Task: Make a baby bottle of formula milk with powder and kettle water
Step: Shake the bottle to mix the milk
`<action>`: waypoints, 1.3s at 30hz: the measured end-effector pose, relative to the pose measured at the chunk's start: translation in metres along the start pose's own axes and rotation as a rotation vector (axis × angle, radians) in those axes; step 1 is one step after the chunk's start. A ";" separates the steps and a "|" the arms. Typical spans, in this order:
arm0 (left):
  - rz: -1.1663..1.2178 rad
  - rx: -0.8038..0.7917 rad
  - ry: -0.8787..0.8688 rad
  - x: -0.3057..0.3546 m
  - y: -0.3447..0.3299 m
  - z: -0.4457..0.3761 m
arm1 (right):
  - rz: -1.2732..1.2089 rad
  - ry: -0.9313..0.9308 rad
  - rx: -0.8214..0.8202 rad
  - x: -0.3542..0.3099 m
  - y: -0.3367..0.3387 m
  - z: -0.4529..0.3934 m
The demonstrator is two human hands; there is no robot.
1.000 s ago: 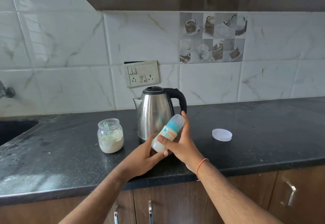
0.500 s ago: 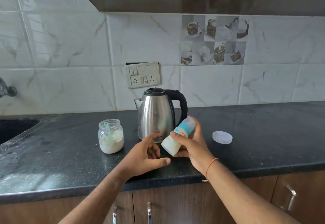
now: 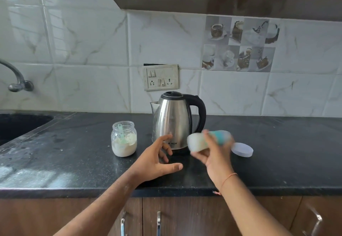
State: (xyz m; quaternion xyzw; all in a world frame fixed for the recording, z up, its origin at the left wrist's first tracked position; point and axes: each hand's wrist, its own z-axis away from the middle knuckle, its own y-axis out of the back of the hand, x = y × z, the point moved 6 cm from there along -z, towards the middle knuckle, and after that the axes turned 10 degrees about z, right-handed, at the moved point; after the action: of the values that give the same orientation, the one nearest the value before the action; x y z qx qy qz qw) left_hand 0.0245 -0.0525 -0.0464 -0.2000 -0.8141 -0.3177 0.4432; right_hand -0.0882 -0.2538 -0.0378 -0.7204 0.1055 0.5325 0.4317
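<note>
My right hand (image 3: 215,159) grips the baby bottle (image 3: 198,142), which lies almost sideways in the air and is blurred; its teal collar points right and milky liquid fills its base. My left hand (image 3: 155,163) hovers open just left of the bottle, fingers spread, touching nothing. The steel kettle (image 3: 173,122) with a black handle stands behind both hands. Left of it sits the open glass jar of formula powder (image 3: 124,139) with a green scoop inside.
A white round lid (image 3: 243,149) lies on the black countertop (image 3: 74,161) right of the bottle. The sink (image 3: 16,126) and tap (image 3: 15,80) are at far left. A wall socket (image 3: 161,77) is above the kettle. Cabinet handles (image 3: 158,222) sit below the counter edge.
My left hand has let go of the bottle and opened. My right hand has swung the bottle from tilted upward to nearly horizontal, moving right, now blurred.
</note>
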 end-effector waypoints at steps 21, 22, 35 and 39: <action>-0.068 -0.010 -0.015 0.004 0.000 0.003 | -0.109 -0.039 0.012 -0.004 -0.007 0.010; -0.060 -0.008 -0.016 0.004 -0.001 0.003 | -0.177 0.088 0.169 -0.007 0.008 0.008; -0.043 0.001 -0.025 0.002 0.000 0.003 | -0.310 -0.188 -0.025 0.010 -0.005 0.006; -0.037 0.004 -0.024 0.002 0.000 0.003 | -0.210 0.080 0.191 -0.005 0.009 0.006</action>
State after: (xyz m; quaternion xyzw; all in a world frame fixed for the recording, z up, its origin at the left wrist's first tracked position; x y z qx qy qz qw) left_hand 0.0218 -0.0504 -0.0453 -0.1879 -0.8235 -0.3218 0.4279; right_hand -0.1004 -0.2565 -0.0384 -0.7038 0.0970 0.4426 0.5472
